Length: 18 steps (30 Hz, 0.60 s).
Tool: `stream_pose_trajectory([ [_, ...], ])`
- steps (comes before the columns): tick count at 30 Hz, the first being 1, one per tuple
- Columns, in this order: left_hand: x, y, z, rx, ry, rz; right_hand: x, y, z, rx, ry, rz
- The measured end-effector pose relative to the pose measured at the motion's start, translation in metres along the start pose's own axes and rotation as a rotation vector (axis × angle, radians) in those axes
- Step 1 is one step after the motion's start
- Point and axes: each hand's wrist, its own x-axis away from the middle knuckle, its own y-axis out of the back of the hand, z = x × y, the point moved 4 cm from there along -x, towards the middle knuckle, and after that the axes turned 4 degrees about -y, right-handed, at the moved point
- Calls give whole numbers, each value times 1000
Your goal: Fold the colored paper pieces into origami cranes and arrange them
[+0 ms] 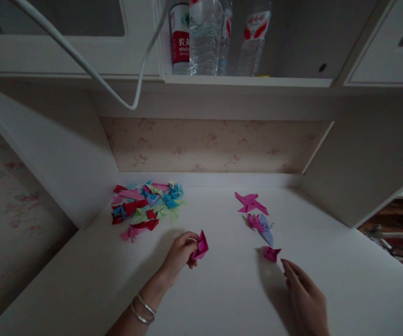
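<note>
Between the thumb and fingers of my left hand (182, 254) is a folded magenta origami boat (201, 245), held above the white tabletop. My right hand (304, 296) is at the lower right, its thumb and forefinger drawn together at the tips. Just beyond those fingertips sits a second magenta folded paper piece (271, 254), with a narrow gap between. Behind it lie a lavender folded paper (266, 229) and a small magenta folded paper (255, 222), touching each other. Farther back a magenta paper pinwheel (251, 203) lies flat.
A pile of colourful folded papers (148, 203) lies at the back left of the white tabletop (218, 298). Overhead, a shelf (250, 82) holds several plastic bottles (204, 39). A white cable (82, 58) hangs in front. Side panels (348, 163) enclose the desk.
</note>
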Motion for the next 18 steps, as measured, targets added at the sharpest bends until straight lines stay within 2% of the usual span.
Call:
stream_pose_trajectory([
  [2,2,-13,9,47,38,42,20,-20,9,-51,51,107],
  [5,4,-27,19,65,83,111,46,-55,29,-76,111,361],
  [10,10,-33,23,37,107,221,71,-101,61,-141,128,688],
  [14,11,-33,25,38,76,271,75,-122,71,-191,133,779],
  [18,7,-32,29,39,57,237,68,-132,63,-231,102,747],
])
